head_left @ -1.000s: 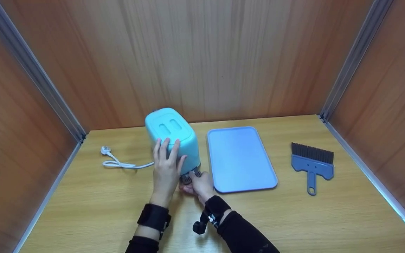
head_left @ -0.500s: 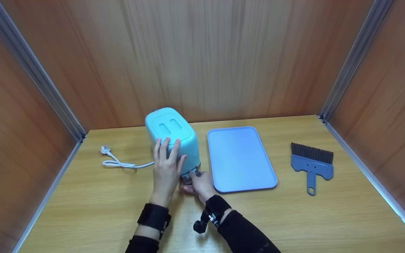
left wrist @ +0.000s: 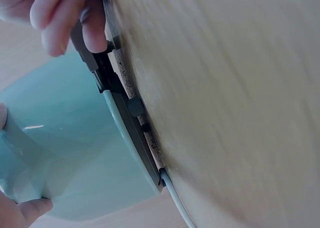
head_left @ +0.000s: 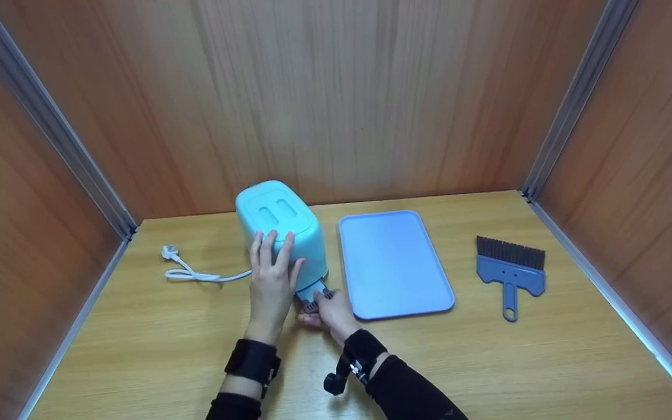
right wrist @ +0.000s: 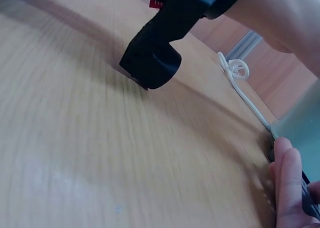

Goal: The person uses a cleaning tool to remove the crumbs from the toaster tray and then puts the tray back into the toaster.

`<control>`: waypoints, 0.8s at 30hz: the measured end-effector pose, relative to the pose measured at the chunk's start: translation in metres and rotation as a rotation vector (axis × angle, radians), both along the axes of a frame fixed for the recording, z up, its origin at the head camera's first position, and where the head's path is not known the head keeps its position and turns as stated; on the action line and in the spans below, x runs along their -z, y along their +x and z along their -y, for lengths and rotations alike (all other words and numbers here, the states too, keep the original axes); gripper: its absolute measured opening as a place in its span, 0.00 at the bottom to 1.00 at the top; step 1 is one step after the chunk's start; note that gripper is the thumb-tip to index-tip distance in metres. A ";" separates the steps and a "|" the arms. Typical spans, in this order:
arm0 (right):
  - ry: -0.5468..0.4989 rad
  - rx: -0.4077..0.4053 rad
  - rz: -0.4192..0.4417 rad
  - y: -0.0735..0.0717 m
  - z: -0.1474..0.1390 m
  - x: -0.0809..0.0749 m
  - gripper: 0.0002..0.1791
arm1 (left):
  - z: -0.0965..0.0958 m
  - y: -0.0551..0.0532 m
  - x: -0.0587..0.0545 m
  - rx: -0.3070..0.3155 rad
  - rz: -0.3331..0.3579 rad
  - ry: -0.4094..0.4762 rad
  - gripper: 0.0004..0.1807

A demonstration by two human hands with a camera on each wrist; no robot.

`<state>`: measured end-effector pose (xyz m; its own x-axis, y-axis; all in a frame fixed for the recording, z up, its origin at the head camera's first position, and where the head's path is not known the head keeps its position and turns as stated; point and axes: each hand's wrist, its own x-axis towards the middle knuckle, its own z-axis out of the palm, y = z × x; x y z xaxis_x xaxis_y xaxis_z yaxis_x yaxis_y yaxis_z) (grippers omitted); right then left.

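Observation:
A turquoise toaster (head_left: 277,210) with two slot outlines in its lid stands left of centre in the head view. My left hand (head_left: 269,286) rests on its near end, fingers spread and straight over the lid's edge, thumb along the side. Low at that end, my right hand (head_left: 336,312) pinches the dark-ended crumb tray (head_left: 312,296), thumb on top and fingers below. The tray sticks partly out of the toaster's base. In the left wrist view the right fingers (left wrist: 95,31) curl at the dark tray end (left wrist: 85,48). The right wrist view catches the right fingers (right wrist: 289,183) beneath it.
A white power cord (head_left: 207,276) with its plug (head_left: 169,252) lies left of the toaster. Close on the right is a shallow blue tray (head_left: 394,265). Farther right lies a blue brush (head_left: 511,274) with dark bristles. Wood panels (head_left: 336,105) enclose the table's back and sides.
The crumb tray has come farther out of the toaster toward me, showing more of its light part, with my right hand drawing slightly back. The left hand keeps its place on the toaster.

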<state>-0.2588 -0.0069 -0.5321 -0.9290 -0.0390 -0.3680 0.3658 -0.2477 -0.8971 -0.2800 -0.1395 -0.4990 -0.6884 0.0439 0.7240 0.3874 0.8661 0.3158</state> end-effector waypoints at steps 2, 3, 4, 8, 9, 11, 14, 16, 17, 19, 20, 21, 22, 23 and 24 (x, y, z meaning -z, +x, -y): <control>-0.010 -0.006 -0.010 0.002 -0.001 0.000 0.16 | 0.000 0.000 0.000 0.001 -0.003 0.003 0.31; -0.018 -0.007 -0.015 0.004 -0.002 0.000 0.16 | 0.000 -0.001 0.000 0.004 -0.009 0.003 0.31; -0.024 -0.009 -0.016 0.005 -0.002 0.000 0.15 | 0.000 -0.001 0.000 0.006 -0.014 0.002 0.31; -0.037 -0.014 -0.020 0.009 -0.004 0.000 0.13 | 0.000 -0.001 0.000 0.012 -0.029 0.000 0.31; -0.039 -0.015 -0.021 0.010 -0.004 -0.001 0.14 | 0.000 -0.001 0.000 0.015 -0.031 0.002 0.31; -0.034 -0.022 -0.020 0.011 -0.006 -0.001 0.14 | 0.000 -0.001 0.001 0.016 -0.029 0.005 0.31; -0.024 -0.036 -0.017 0.014 -0.008 -0.001 0.16 | 0.001 -0.001 0.001 0.016 -0.024 0.006 0.31; -0.020 -0.046 -0.016 0.016 -0.009 -0.001 0.16 | 0.001 -0.001 0.001 0.014 -0.022 0.004 0.31; -0.020 -0.051 -0.018 0.016 -0.010 -0.001 0.15 | 0.001 0.000 0.001 0.013 -0.022 0.002 0.31; -0.020 -0.056 -0.023 0.017 -0.011 -0.001 0.14 | 0.001 0.000 0.001 0.013 -0.022 0.000 0.31; -0.021 -0.058 -0.026 0.018 -0.011 0.000 0.14 | 0.001 0.000 0.001 0.013 -0.022 -0.001 0.31; -0.021 -0.059 -0.028 0.018 -0.011 0.000 0.13 | 0.001 0.000 0.000 0.014 -0.022 0.000 0.31; -0.021 -0.059 -0.029 0.018 -0.012 0.000 0.13 | 0.001 0.000 0.000 0.014 -0.020 0.001 0.31; -0.020 -0.060 -0.028 0.019 -0.012 0.000 0.13 | 0.001 0.000 0.001 0.014 -0.019 0.003 0.31; -0.017 -0.059 -0.027 0.019 -0.012 0.000 0.12 | 0.000 0.000 0.000 0.015 -0.016 0.004 0.31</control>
